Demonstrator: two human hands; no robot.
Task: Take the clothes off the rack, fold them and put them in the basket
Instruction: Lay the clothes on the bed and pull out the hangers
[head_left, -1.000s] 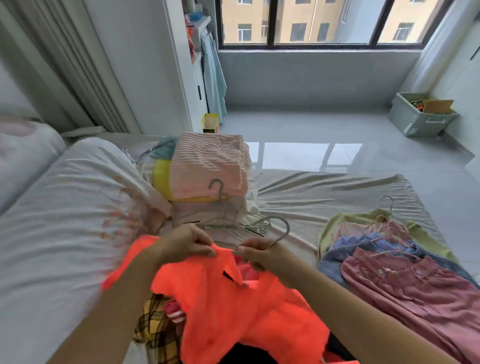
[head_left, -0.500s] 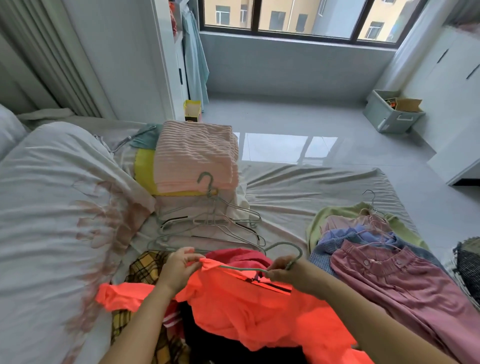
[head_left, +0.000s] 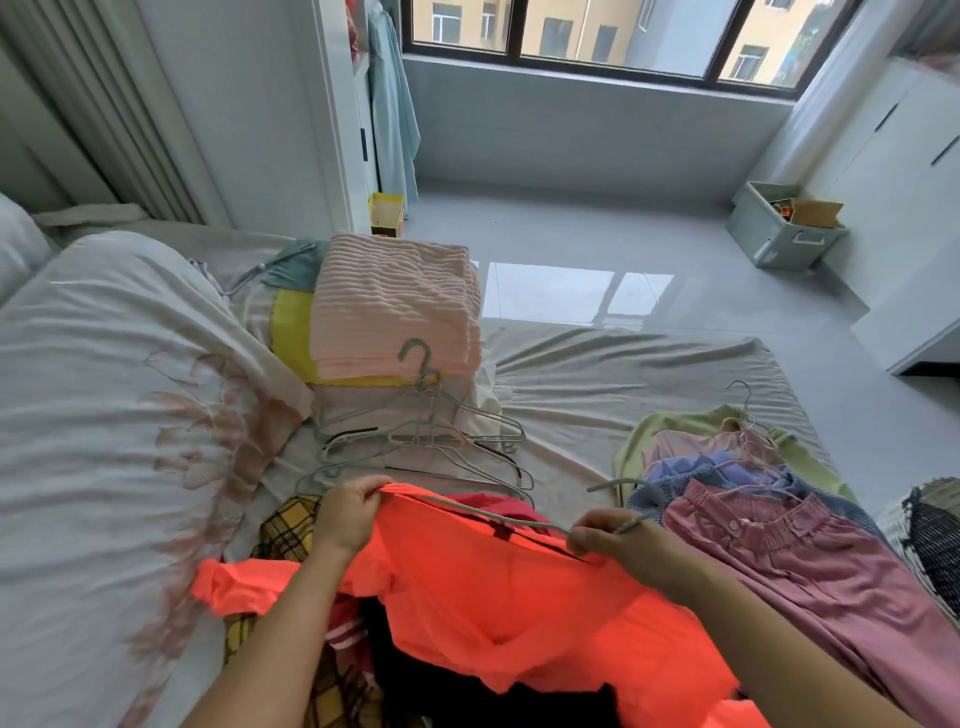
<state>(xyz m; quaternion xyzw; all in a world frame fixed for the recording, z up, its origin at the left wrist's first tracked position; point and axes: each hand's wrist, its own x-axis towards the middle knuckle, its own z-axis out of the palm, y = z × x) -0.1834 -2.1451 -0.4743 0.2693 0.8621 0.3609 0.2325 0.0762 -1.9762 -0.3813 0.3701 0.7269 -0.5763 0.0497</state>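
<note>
A bright orange garment (head_left: 488, 587) lies over a heap of clothes at the bed's near edge. My left hand (head_left: 345, 512) pinches its shoulder at the top left. My right hand (head_left: 615, 538) grips a grey-green wire hanger (head_left: 618, 488) whose arm runs inside the garment's neck; the hook sticks up to the right. Several empty hangers (head_left: 415, 441) lie on the sheet just beyond. A folded stack topped by a pink ribbed piece (head_left: 395, 306) stands further back. A dark woven basket (head_left: 930, 540) shows at the right edge.
More clothes on hangers, pink trousers (head_left: 769, 551) on top, lie at the right on the bed sheet (head_left: 597, 374). A white duvet (head_left: 104, 415) fills the left. A yellow plaid piece (head_left: 285, 530) lies under the orange one. A grey storage box (head_left: 779, 234) stands on the floor.
My hands have spread apart, my right hand drawing the hanger out to the right while my left holds the orange garment's shoulder. The camera has tilted further down.
</note>
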